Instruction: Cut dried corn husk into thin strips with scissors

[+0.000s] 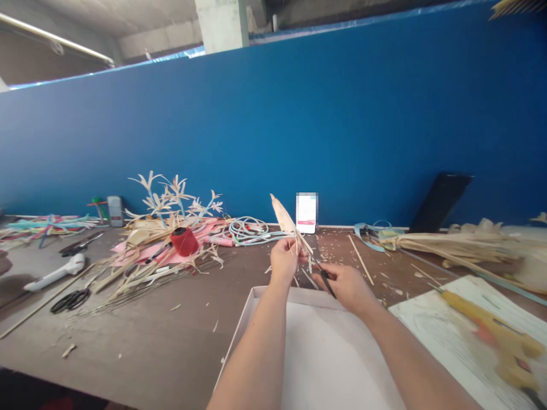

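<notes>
My left hand (285,259) is closed on a pale, dried husk leaf (282,215), whose broad pointed end rises up and to the left. Scissors with dark handles (326,279) are in my right hand (347,286), their blades reaching toward the lower part of the leaf beside my left fingers. Whether the blades touch the leaf I cannot tell. Both hands are just above the far rim of a shallow white box (333,341). Small pale scraps lie scattered on the brown table (171,341) around them.
A lit phone (306,213) stands behind my hands. Husk flowers (164,199), a red thread spool (184,242) and black scissors (72,300) lie left. A yellow glue gun (491,327) rests on paper at right, near a husk bundle (431,244). A blue partition (273,125) closes the back.
</notes>
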Motion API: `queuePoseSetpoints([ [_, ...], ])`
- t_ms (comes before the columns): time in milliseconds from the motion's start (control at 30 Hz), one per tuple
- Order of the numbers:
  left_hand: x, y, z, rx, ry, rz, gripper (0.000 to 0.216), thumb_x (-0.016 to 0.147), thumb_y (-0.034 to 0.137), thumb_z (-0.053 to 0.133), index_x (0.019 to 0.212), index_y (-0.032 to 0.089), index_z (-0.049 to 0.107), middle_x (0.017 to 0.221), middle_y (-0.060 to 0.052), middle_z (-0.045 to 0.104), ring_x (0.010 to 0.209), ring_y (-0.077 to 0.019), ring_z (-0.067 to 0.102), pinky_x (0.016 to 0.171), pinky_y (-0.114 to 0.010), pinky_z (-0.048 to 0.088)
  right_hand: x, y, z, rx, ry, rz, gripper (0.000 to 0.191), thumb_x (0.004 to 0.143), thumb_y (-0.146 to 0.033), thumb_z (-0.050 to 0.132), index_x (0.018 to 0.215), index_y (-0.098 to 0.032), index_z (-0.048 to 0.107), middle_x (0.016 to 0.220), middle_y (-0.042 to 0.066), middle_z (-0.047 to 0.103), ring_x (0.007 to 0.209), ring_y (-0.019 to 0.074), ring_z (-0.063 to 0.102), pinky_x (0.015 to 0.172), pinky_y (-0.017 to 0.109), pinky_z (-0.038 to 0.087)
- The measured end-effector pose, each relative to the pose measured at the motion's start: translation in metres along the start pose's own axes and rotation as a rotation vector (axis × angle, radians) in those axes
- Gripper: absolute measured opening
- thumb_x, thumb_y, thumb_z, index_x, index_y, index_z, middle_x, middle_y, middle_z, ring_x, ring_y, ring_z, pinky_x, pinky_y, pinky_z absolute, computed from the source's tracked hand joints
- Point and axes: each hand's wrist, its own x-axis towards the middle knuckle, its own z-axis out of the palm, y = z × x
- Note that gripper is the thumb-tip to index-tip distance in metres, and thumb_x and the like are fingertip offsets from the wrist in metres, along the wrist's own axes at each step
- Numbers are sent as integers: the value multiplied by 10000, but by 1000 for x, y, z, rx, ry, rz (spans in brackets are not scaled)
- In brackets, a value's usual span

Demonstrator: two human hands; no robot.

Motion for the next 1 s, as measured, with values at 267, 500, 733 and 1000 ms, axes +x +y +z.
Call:
queuePoseSetpoints([
  [267, -2, 5, -1, 14, -18, -8, 129, 692, 230, 615, 725, 108, 587, 583, -12, 589, 497, -94, 567, 466, -205, 497, 0, 1, 0, -8, -22, 35, 356, 700, -446, 545, 896, -197, 708, 588, 5, 650, 549, 164, 539, 490, 226, 353],
  [500, 0, 1, -2, 20, -17, -10, 150, 666, 253, 641, 711, 120, 588, 571, -8, 592, 495, -102, 573, 459, -208, 492, 1, 2, 1, 39, -29, 51, 352, 690, -437, 552, 894, -195, 706, 624, 4, 652, 571, 170, 534, 500, 231, 359],
  [733, 2, 1, -4, 41, -9, -14, 137, 658, 232, 626, 714, 110, 595, 577, -21, 593, 462, -96, 555, 434, -210, 481, 2, 1, 1, 117, -62, 93, 414, 679, -469, 567, 943, -178, 696, 597, 11, 632, 525, 153, 508, 468, 232, 360],
  [1000, 1, -1, -4, 106, -57, -15, 126, 659, 245, 616, 666, 123, 586, 491, 3, 549, 424, -84, 523, 422, -191, 462, 1, -3, 0, 194, -107, 146, 457, 684, -462, 577, 1003, -149, 674, 498, -6, 541, 452, 123, 431, 444, 233, 346],
])
